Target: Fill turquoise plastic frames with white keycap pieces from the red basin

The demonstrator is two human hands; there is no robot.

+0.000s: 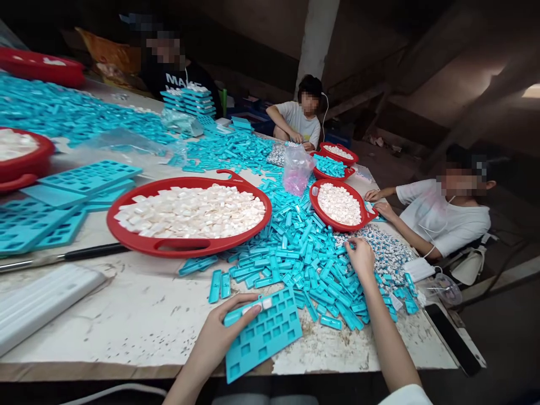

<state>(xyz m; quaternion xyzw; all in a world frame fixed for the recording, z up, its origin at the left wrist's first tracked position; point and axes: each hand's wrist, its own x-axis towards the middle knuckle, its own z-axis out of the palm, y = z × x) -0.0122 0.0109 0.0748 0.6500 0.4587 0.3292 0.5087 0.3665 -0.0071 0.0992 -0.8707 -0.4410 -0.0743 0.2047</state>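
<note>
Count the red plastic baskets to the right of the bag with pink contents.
3: a near basket of white pieces, just beyond the right hand; a middle basket of turquoise pieces, behind it; and a back basket of white pieces. More could be hidden, stacked underneath.

Right sleeve [407,396]: I see white cloth
Right hand [363,259]: bare, right forearm [390,337] bare too
Left hand [221,326]: bare, like left forearm [192,365]

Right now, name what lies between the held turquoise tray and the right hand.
In the head view, heaped oblong turquoise pieces lie between the held tray and right hand.
</note>
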